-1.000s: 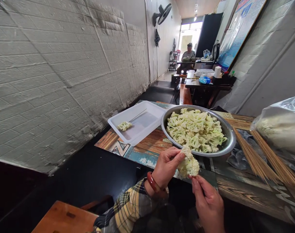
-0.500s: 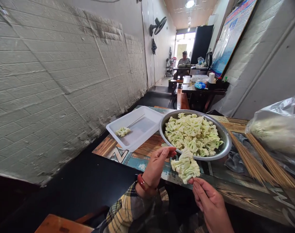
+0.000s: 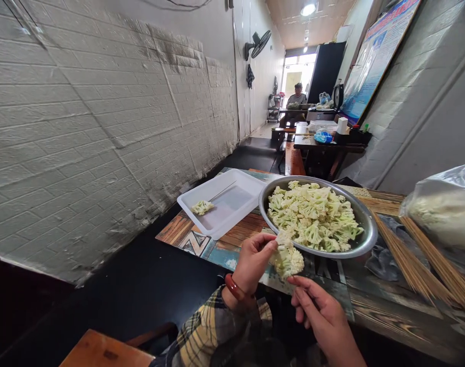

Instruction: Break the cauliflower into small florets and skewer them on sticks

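Note:
My left hand (image 3: 255, 260) pinches the upper edge of a cauliflower piece (image 3: 289, 259) between thumb and fingers, in front of a metal basin (image 3: 370, 239). Just below the piece, my right hand (image 3: 317, 302) is closed in a pinch on what looks like the end of a thin skewer, mostly hidden by the fingers. The basin holds a heap of cut cauliflower florets (image 3: 312, 216). To its left, a white plastic tray (image 3: 232, 214) contains one cauliflower piece (image 3: 202, 207) on a thin skewer (image 3: 223, 189).
Bundles of bamboo skewers (image 3: 408, 260) lie over a dark grey cloth (image 3: 383, 262) at the right. Beside them sits a clear plastic bag (image 3: 442, 204) with pale contents. A person (image 3: 297, 97) sits at a far table. A brick-patterned wall (image 3: 102, 127) runs along the left.
My left hand has moved from beside the cauliflower piece to pinch its upper edge. The piece has turned, and my right fingers sit at its lower end. The view has shifted slightly.

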`<state>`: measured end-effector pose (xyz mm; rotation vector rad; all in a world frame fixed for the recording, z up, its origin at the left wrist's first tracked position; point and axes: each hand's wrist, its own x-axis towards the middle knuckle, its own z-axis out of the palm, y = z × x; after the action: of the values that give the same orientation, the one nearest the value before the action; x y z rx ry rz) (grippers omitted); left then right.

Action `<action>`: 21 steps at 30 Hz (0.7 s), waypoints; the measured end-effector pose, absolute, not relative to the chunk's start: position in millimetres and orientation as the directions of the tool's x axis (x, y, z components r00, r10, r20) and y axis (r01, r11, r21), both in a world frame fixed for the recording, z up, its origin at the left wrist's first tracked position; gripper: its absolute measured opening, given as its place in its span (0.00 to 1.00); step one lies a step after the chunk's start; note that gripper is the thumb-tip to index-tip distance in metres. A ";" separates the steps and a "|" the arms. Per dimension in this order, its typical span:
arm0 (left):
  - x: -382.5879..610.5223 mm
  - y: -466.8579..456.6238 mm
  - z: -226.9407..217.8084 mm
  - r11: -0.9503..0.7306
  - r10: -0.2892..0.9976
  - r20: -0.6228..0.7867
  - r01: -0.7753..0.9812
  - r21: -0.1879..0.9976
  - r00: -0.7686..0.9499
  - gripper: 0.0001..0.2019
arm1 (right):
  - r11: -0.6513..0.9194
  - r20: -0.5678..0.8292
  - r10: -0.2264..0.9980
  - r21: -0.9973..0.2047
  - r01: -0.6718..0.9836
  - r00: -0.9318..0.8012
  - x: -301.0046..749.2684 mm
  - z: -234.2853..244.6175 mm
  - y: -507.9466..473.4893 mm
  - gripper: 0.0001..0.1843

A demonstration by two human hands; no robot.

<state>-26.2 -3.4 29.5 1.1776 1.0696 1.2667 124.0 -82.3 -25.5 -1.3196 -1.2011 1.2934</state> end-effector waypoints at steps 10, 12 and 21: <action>-58.8 6.6 19.6 -0.074 0.997 0.064 -0.241 0.968 -0.050 0.18 | -0.020 0.018 0.993 -0.948 0.317 0.116 128.7 -24.0 -61.3 0.22; -73.5 4.3 20.1 -0.121 0.987 0.088 -0.261 0.958 -0.136 0.20 | -0.046 -0.033 0.998 -0.968 0.246 0.058 129.3 -17.5 -54.1 0.23; -146.5 -17.3 -25.5 -0.134 0.927 0.127 0.005 0.991 -0.354 0.16 | 0.240 0.201 0.971 -0.756 0.609 -0.133 134.2 68.7 -10.1 0.20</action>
<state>-146.5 -17.3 -25.5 1.0995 1.3903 1.5851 134.2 -10.1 68.7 -1.4496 -1.8317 0.6737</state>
